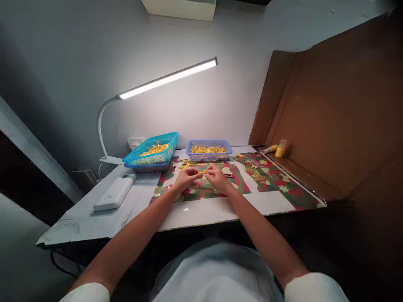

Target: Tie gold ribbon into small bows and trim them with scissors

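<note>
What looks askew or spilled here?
The turquoise basket sits tilted atop the blue basket, while the purple basket looks level. Loose yellow bits lie right of the right hand, outside any basket, perhaps spilled.

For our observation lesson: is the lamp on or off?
On: the lamp glows white and lights up the wall behind it.

Table (83, 226): the head view looks from above and behind its near edge.
Wall (242, 92): straight ahead beyond the table; the view faces it, tipped downward.
White cloth (214, 277): before the table's near edge, close to the lens, seen from above.
Left hand (185, 179), right hand (218, 179): over the table, farther off than the cloth.
Brown panel (340, 109): to the table's right, slanting within this wide view.
</note>
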`<state>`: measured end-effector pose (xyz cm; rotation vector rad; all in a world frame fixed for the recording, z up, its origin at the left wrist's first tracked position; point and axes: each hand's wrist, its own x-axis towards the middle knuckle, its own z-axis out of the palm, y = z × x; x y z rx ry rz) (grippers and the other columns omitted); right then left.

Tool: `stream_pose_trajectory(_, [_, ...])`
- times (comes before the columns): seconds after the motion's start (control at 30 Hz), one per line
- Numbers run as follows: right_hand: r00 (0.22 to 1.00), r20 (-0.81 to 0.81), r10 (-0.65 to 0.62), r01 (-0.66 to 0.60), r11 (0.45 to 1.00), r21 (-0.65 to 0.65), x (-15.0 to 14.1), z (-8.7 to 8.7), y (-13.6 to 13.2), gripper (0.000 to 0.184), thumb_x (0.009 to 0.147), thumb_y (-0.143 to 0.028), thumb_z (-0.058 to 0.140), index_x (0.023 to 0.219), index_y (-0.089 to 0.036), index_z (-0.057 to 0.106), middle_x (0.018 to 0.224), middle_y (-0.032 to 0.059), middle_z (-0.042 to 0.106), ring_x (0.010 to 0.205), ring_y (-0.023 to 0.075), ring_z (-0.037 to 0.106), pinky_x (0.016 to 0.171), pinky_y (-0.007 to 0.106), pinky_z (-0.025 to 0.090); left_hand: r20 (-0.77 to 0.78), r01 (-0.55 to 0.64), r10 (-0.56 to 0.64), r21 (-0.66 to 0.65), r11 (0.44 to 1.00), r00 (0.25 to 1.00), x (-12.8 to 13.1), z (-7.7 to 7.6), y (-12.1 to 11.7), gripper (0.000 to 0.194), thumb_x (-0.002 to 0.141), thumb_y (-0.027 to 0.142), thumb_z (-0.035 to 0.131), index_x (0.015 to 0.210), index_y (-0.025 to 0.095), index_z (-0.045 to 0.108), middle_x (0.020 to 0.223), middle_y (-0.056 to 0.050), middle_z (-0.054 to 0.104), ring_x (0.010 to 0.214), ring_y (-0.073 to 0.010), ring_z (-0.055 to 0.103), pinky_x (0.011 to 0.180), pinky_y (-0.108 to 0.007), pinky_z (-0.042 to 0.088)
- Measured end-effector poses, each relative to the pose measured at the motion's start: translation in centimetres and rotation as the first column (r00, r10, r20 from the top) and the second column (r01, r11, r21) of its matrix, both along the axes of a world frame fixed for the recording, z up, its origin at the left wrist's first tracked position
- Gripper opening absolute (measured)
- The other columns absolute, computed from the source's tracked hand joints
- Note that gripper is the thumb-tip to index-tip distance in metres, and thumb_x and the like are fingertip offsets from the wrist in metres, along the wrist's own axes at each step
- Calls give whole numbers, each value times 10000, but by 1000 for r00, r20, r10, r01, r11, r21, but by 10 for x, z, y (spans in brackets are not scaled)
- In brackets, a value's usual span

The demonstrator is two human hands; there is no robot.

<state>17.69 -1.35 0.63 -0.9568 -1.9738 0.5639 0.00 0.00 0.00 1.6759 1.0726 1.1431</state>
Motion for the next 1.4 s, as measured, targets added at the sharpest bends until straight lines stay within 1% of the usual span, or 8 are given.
stream_pose_trajectory(0.17, [996, -82, -46, 54, 994, 99, 2, 1, -4, 299, 848, -253, 505, 559, -179, 476, 1005, 66, 543, 992, 197, 494, 924, 363, 354, 67, 28, -27, -9, 1000, 997, -1, -3, 1, 404, 612, 463, 786, 827, 153, 640, 645, 21, 561, 557, -91, 499, 472, -195, 443])
stream_pose_trajectory(0.23, [996, -90, -11, 22, 992, 121, 2, 2, -4, 280, 853, -263, 507, 585, -182, 502, 1025, 64, 570, 1012, 200, 501, 921, 357, 354, 88, 75, -74, -11, 997, 993, -2, -3, 1, 428, 620, 461, 789, 872, 169, 603, 628, 40, 547, 523, -82, 479, 451, -187, 421])
stream_pose_trajectory(0.33, [993, -110, 53, -44, 996, 80, 1, 0, -3, 279, 859, -288, 491, 596, -194, 482, 807, 35, 571, 823, 171, 524, 786, 314, 394, 79, 139, -141, 34, 990, 987, -2, -2, 0, 394, 648, 447, 780, 810, 173, 548, 605, 55, 520, 506, -67, 456, 453, -174, 396])
stream_pose_trajectory(0.43, [988, -157, 9, -9, 1000, 4, 0, -2, -1, 280, 848, -334, 492, 603, -199, 480, 642, -4, 501, 656, 144, 464, 654, 283, 371, 38, 167, -170, 83, 983, 985, -1, -1, -1, 364, 678, 437, 759, 773, 173, 527, 578, 68, 476, 505, -60, 439, 463, -168, 373])
stream_pose_trajectory(0.77, [979, -202, -37, 21, 996, -83, -1, -1, -3, 267, 794, -382, 495, 610, -191, 525, 612, 0, 511, 612, 139, 450, 600, 270, 353, -199, 144, -84, 306, 941, 976, -2, -2, -1, 230, 765, 376, 669, 779, 182, 546, 575, 65, 473, 478, -64, 399, 452, -183, 319])
stream_pose_trajectory(0.93, [980, -192, -57, 43, 996, -78, -2, -2, -3, 271, 789, -382, 501, 602, -191, 545, 600, 1, 510, 604, 141, 452, 590, 272, 349, -201, 143, -92, 255, 956, 975, -3, 0, -2, 268, 765, 415, 666, 735, 178, 545, 601, 45, 499, 524, -82, 452, 473, -189, 359])
stream_pose_trajectory(1.1, [955, -282, -87, 59, 993, -105, -4, 0, -5, 255, 778, -375, 507, 611, -192, 570, 615, 11, 552, 624, 152, 489, 604, 276, 383, -52, 102, -96, 122, 987, 994, -2, 0, 0, 366, 707, 505, 705, 740, 176, 549, 658, 38, 515, 546, -85, 461, 478, -195, 394])
stream_pose_trajectory(1.4, [907, -411, -95, 45, 990, -131, -8, -3, -3, 262, 769, -411, 541, 641, -190, 600, 673, 31, 601, 654, 168, 537, 641, 298, 436, 141, 88, -90, 23, 996, 986, 2, 3, 2, 427, 631, 508, 772, 756, 167, 546, 639, 41, 533, 520, -66, 449, 466, -182, 373])
